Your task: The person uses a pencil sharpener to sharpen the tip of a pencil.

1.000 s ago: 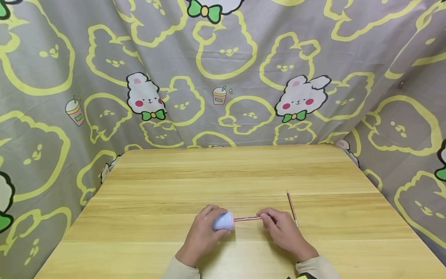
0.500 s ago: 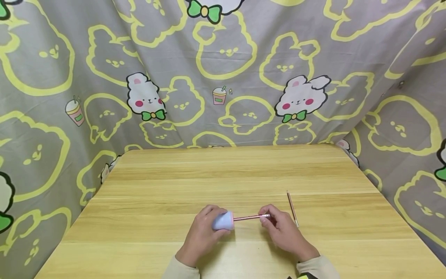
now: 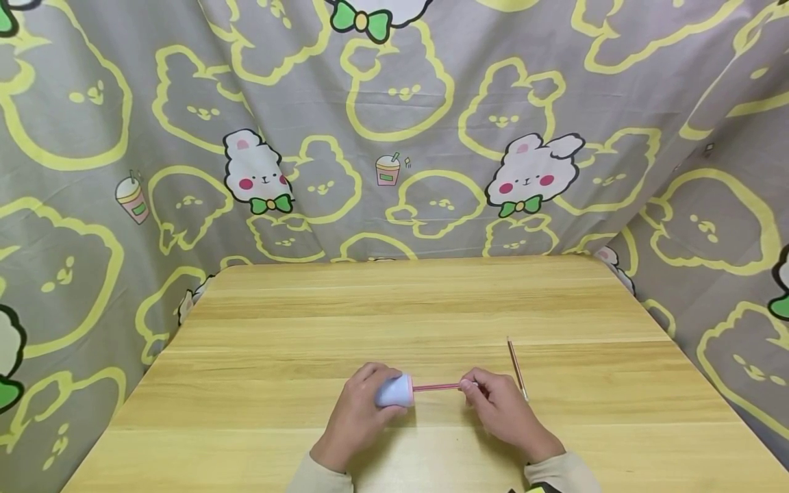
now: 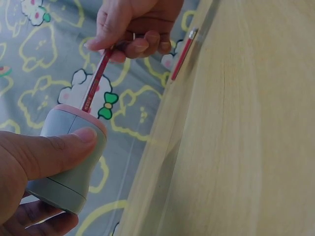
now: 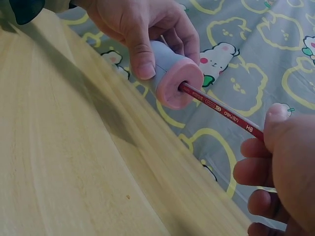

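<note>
A blue-grey pencil sharpener with a pink face is gripped by my left hand, thumb along its side in the left wrist view. One end of a dark red pencil sits in the hole of the pink face; that tip is hidden inside. My right hand pinches the pencil near its other end between thumb and fingers. Lettering with "HB" shows on the barrel in the right wrist view. Both hands are just over the front part of the table.
A second red pencil with an eraser end lies on the wooden table, just beyond my right hand. A grey curtain with cartoon prints hangs around the table's back and sides.
The right fingers have shifted on the pencil, briefly showing its pale end half a second ago, and the barrel looks turned. The left hand and sharpener have stayed in place.
</note>
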